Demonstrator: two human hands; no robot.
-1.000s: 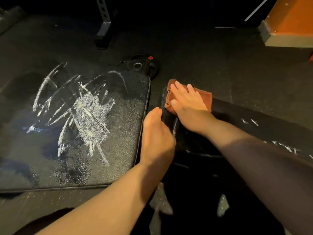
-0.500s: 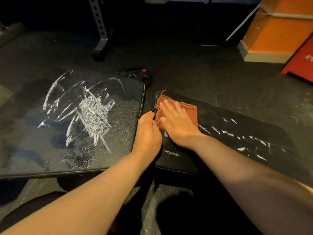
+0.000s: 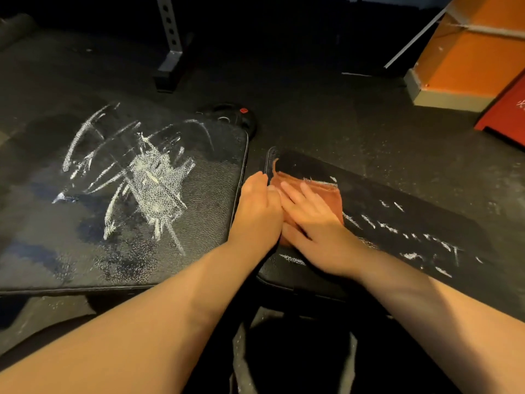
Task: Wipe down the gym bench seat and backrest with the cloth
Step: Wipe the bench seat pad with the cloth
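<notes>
We're wiping the narrower bench pad (image 3: 397,189): right hand (image 3: 315,231) flat on the orange cloth (image 3: 329,194) at its nine-o'clock end, left hand (image 3: 257,214) at the edge, grip unclear; next, probably a sweep toward four o'clock's chalk marks (image 3: 412,237).

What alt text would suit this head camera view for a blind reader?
A person's right hand presses an orange cloth flat on a black bench pad with white marks; the left hand rests at its edge.
</notes>
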